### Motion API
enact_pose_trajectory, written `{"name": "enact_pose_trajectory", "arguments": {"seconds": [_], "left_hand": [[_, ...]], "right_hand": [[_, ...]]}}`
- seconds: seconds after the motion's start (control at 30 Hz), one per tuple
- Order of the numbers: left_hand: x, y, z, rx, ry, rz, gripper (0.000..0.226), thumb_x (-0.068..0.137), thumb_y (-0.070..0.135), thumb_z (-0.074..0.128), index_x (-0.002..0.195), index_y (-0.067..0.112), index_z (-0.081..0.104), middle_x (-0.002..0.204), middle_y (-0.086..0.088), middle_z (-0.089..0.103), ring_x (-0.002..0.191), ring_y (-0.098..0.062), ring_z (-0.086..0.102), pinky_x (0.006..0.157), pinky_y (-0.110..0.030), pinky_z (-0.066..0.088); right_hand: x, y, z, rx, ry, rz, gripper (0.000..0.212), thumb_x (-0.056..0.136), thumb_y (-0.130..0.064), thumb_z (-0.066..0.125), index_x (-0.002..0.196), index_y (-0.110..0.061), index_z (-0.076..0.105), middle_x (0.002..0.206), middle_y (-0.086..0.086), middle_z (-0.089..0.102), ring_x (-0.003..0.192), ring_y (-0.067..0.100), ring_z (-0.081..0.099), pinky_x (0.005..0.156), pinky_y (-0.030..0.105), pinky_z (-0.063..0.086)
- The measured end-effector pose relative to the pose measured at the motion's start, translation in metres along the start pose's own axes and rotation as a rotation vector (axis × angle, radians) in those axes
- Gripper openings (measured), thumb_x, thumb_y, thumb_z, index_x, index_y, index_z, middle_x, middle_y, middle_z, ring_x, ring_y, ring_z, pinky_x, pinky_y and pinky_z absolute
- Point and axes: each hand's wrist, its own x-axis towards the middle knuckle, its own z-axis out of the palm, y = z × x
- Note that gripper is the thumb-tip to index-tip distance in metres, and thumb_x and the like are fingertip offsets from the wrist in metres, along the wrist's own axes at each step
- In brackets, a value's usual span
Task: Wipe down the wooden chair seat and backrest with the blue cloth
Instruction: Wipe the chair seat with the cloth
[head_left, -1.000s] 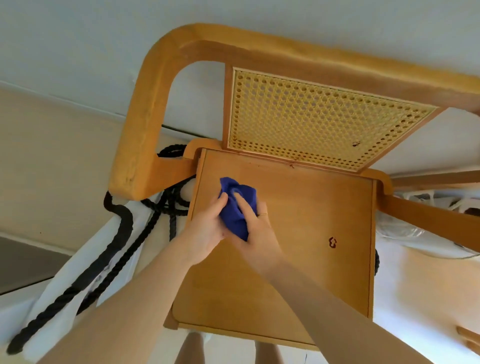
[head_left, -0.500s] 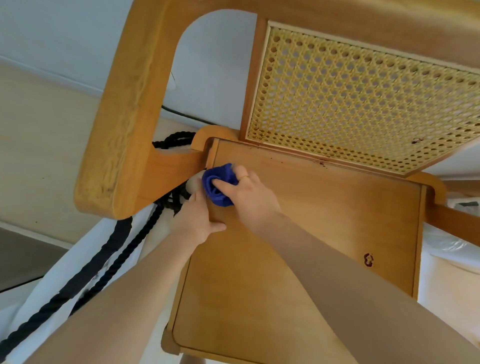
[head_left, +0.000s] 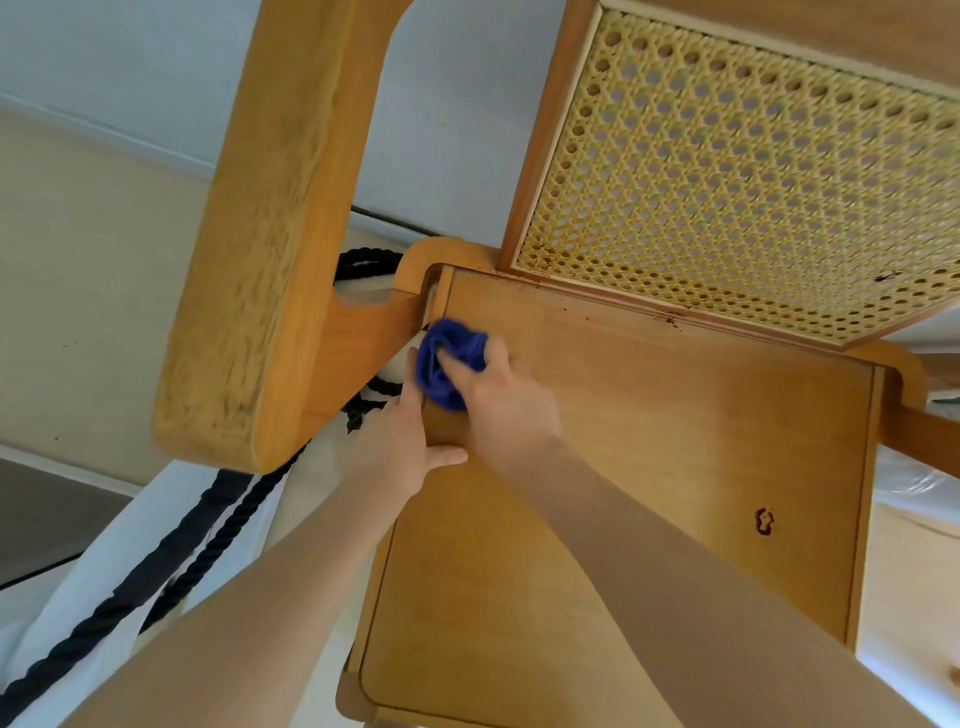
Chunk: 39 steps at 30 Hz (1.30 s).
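Note:
The wooden chair seat (head_left: 649, 467) fills the middle of the head view, with the cane backrest (head_left: 737, 182) rising behind it. A bunched blue cloth (head_left: 447, 364) is pressed on the seat's back left corner. My right hand (head_left: 498, 400) is shut on the cloth, fingers on top of it. My left hand (head_left: 400, 441) lies against the seat's left edge right beside the cloth, thumb on the seat surface, fingers over the edge.
A thick curved wooden armrest (head_left: 260, 260) stands close on the left of the hands. Black rope (head_left: 208, 551) and white plastic sheeting (head_left: 104, 571) lie on the floor at the left. A small dark red mark (head_left: 764, 521) sits on the seat's right part.
The view has moved closer to the chair. My right hand carried the cloth from the seat's left middle to the back left corner. My left hand let go of the cloth and went to the seat's edge.

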Motion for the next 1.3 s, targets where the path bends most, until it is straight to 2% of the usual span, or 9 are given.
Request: {"name": "enact_pose_trajectory", "arguments": {"seconds": [0.13,0.3,0.47,0.63,0.77,0.93,1.03,1.13,1.3], "left_hand": [[0.0,0.002,0.0,0.049,0.002,-0.03,0.118,0.072,0.048,0.072,0.143,0.032,-0.022,0.115,-0.012,0.061,0.09,-0.026,0.061,0.075,-0.039,0.052],[0.001,0.005,0.001,0.122,0.001,-0.077,0.119,0.072,0.052,0.07,0.143,0.029,-0.023,0.116,-0.012,0.058,0.093,-0.026,0.059,0.073,-0.038,0.053],[-0.002,0.005,0.001,0.108,-0.013,-0.089,0.119,0.072,0.051,0.071,0.143,0.03,-0.023,0.117,-0.014,0.058,0.095,-0.027,0.058,0.076,-0.039,0.052],[-0.003,0.012,-0.001,0.127,-0.026,-0.115,0.119,0.074,0.05,0.07,0.141,0.031,-0.027,0.122,-0.011,0.054,0.105,-0.03,0.055,0.08,-0.04,0.051],[-0.002,0.013,-0.001,0.131,-0.02,-0.124,0.118,0.075,0.048,0.07,0.142,0.029,-0.025,0.111,-0.01,0.06,0.085,-0.023,0.06,0.066,-0.033,0.049],[-0.003,0.016,-0.002,0.138,-0.045,-0.149,0.117,0.076,0.047,0.069,0.141,0.028,-0.026,0.104,-0.012,0.063,0.07,-0.019,0.058,0.057,-0.03,0.047],[-0.002,0.016,-0.002,0.122,-0.027,-0.125,0.116,0.076,0.045,0.07,0.143,0.026,-0.023,0.127,-0.011,0.053,0.09,-0.023,0.06,0.068,-0.032,0.048],[0.001,0.015,-0.001,0.086,-0.043,-0.11,0.121,0.073,0.043,0.073,0.142,0.027,-0.025,0.143,-0.012,0.036,0.118,-0.029,0.049,0.09,-0.042,0.047],[-0.005,0.024,-0.005,0.195,0.001,-0.107,0.123,0.072,0.044,0.074,0.143,0.026,-0.024,0.149,-0.013,0.018,0.129,-0.032,0.033,0.1,-0.044,0.039]], "right_hand": [[0.004,0.012,-0.004,-0.037,-0.01,-0.037,0.064,0.095,-0.015,0.043,0.147,-0.037,0.014,0.13,0.013,0.032,0.105,0.033,0.045,0.067,0.037,0.043],[0.044,0.028,-0.026,-0.042,0.061,0.188,0.065,0.095,-0.009,0.04,0.148,-0.036,0.014,0.146,0.018,0.023,0.113,0.036,0.047,0.075,0.04,0.048],[-0.009,0.016,-0.001,-0.03,-0.06,0.095,0.069,0.094,-0.013,0.043,0.148,-0.037,0.008,0.136,0.016,0.03,0.088,0.029,0.051,0.061,0.035,0.04],[0.007,0.034,-0.015,-0.072,-0.04,0.107,0.067,0.094,-0.011,0.04,0.148,-0.038,0.01,0.131,0.014,0.034,0.097,0.033,0.053,0.062,0.036,0.04],[0.032,0.044,-0.028,0.0,0.019,0.25,0.067,0.094,-0.011,0.04,0.148,-0.037,0.013,0.138,0.017,0.032,0.096,0.036,0.057,0.062,0.035,0.042],[-0.018,0.027,-0.002,0.005,-0.105,0.143,0.071,0.093,-0.011,0.042,0.148,-0.036,0.005,0.133,0.017,0.034,0.072,0.026,0.05,0.055,0.033,0.043],[-0.015,0.037,-0.008,-0.09,-0.091,0.069,0.069,0.094,-0.01,0.04,0.148,-0.038,0.007,0.128,0.015,0.036,0.078,0.029,0.052,0.056,0.034,0.041],[0.016,0.058,-0.03,-0.098,-0.014,0.159,0.065,0.094,-0.012,0.039,0.148,-0.038,0.013,0.13,0.015,0.037,0.093,0.035,0.057,0.063,0.036,0.041],[0.007,0.056,-0.024,-0.026,-0.021,0.254,0.068,0.093,-0.012,0.042,0.149,-0.035,0.01,0.136,0.017,0.035,0.082,0.032,0.058,0.058,0.033,0.041]]}}
